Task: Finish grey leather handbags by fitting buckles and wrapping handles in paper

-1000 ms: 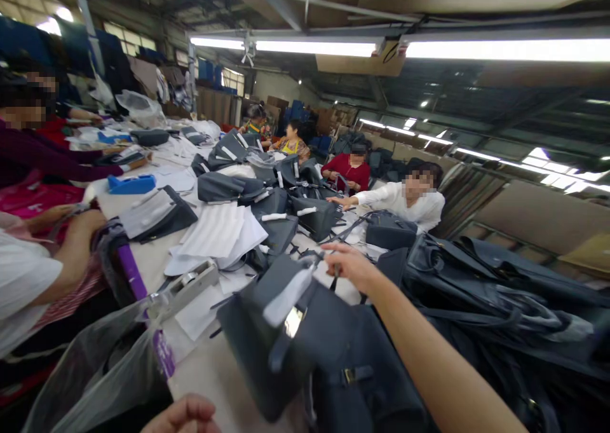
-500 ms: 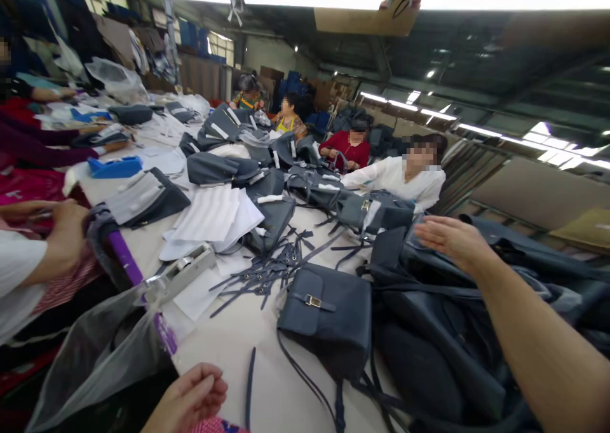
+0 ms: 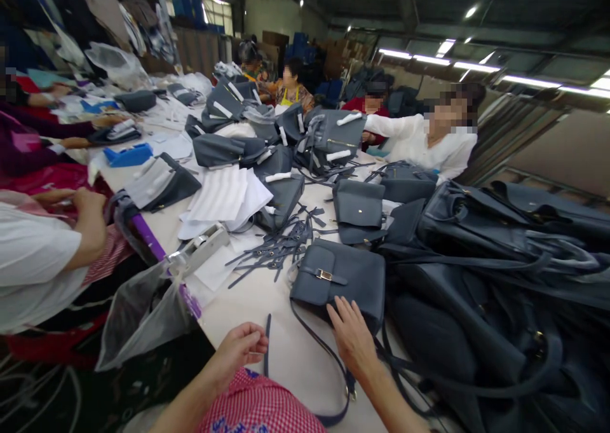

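Note:
A dark blue-grey leather bag [image 3: 355, 274] with a gold buckle on its flap lies on the pale table in front of me. My right hand [image 3: 350, 328] is at its near edge, fingers stretched and spread; I cannot tell how firmly they touch it. The bag's long strap [image 3: 333, 350] loops down toward me. My left hand [image 3: 245, 347] is loosely curled above the table edge with nothing visible in it. Just beside its fingertips lies a narrow dark strip [image 3: 267, 344]. Beyond the bag is a heap of thin dark straps [image 3: 281, 245] with metal eyelets.
To the right rises a large pile of dark bags [image 3: 476, 306]. A grey tape dispenser [image 3: 204, 245] and white paper sheets [image 3: 222, 198] lie to the left. Co-workers sit around the table; one in a white top [image 3: 410, 140] reaches to a backpack [image 3: 333, 137].
My right hand has come down from above the bag pile to the buckled bag. My view has tilted down. Across the table, a backpack now stands upright by the co-worker in white.

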